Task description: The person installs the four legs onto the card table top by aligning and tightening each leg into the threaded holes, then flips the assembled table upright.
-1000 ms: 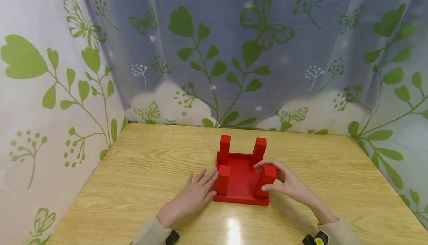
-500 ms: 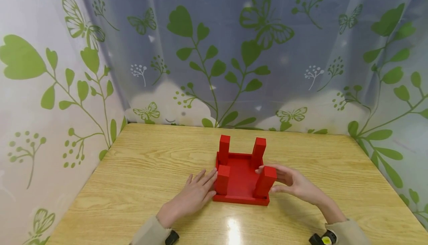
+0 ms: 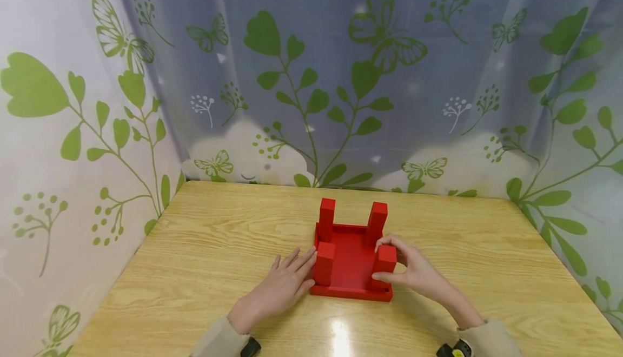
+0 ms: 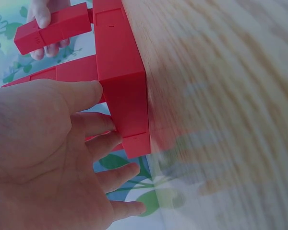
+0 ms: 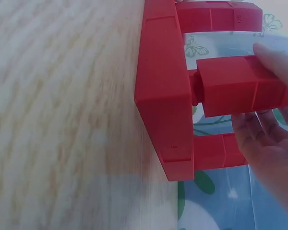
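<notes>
A red square tabletop lies underside up on the wooden table, its red legs pointing upward. My right hand grips the near right leg, thumb on the near side and fingers behind. In the right wrist view a narrow gap with a thin round connector shows between that leg and the tabletop's rim. My left hand rests against the left side by the near left leg. Its fingers are extended, touching the rim in the left wrist view.
Two more red legs, far left and far right, stand at the back corners. The wooden table meets a leaf-and-butterfly curtain behind and at both sides. Each wrist carries a black strapped device.
My right thumb came off the near right leg half a second ago and is back on it now. That leg has shifted slightly left and leans less. My left hand stays put.
</notes>
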A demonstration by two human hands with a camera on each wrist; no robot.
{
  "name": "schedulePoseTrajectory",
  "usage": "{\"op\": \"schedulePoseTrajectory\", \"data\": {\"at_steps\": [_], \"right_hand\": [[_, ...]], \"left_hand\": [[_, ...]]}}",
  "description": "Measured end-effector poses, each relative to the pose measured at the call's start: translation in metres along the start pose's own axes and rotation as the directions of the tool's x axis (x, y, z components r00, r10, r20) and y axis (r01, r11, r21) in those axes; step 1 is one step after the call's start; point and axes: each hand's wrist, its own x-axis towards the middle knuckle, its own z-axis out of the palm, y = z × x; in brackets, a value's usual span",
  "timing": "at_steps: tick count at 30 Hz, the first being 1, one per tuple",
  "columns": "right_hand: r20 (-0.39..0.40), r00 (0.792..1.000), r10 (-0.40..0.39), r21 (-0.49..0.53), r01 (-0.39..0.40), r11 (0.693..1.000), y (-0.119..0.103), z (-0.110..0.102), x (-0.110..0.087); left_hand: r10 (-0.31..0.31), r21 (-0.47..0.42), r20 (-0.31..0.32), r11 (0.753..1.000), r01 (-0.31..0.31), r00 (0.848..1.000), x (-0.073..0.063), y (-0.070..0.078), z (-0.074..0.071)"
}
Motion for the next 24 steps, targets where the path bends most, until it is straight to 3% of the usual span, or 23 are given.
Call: {"op": "schedulePoseTrajectory", "data": {"at_steps": [5, 10, 17, 24], "right_hand": [[0.013, 0.999, -0.03, 0.039, 0.03, 0.999, 0.001, 0.0, 0.0], [0.114, 0.988, -0.108, 0.166, 0.088, 0.982, 0.005, -0.006, 0.0], [0.277, 0.95, -0.146, 0.356, 0.04, 0.934, 0.008, -0.019, -0.005], [0.32, 0.939, -0.126, 0.412, -0.018, 0.911, 0.014, -0.024, -0.008]], "left_hand": [[-0.002, 0.001, 0.001, 1.0, 0.002, 1.0, -0.001, 0.0, 0.0], [-0.001, 0.001, 0.0, 1.0, 0.001, 1.0, -0.001, 0.0, 0.0], [-0.003, -0.001, 0.003, 1.0, 0.003, 1.0, -0.001, -0.001, 0.0], [-0.008, -0.008, 0.011, 1.0, 0.008, 1.0, -0.001, -0.001, 0.0]]}}
